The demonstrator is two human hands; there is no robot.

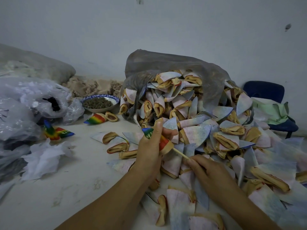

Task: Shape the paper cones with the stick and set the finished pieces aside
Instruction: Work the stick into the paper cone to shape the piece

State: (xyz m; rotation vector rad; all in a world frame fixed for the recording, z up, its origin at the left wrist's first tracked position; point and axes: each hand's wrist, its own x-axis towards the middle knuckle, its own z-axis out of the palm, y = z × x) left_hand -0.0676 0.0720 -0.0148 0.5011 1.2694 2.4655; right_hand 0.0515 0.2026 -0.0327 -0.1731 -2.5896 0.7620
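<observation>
Pale table (74,188): bowl (99,96), sack (166,63), loose cones (196,133)

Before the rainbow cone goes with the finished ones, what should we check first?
1. Left hand grips the rainbow cone: ok.
2. Stick sits in the cone's open end: ok.
3. Right hand pinches the stick: ok.
4. Stick touches the cone's tip inside: cannot tell, hidden.
5. Bare table near the finished cones on the left: ok.
</observation>
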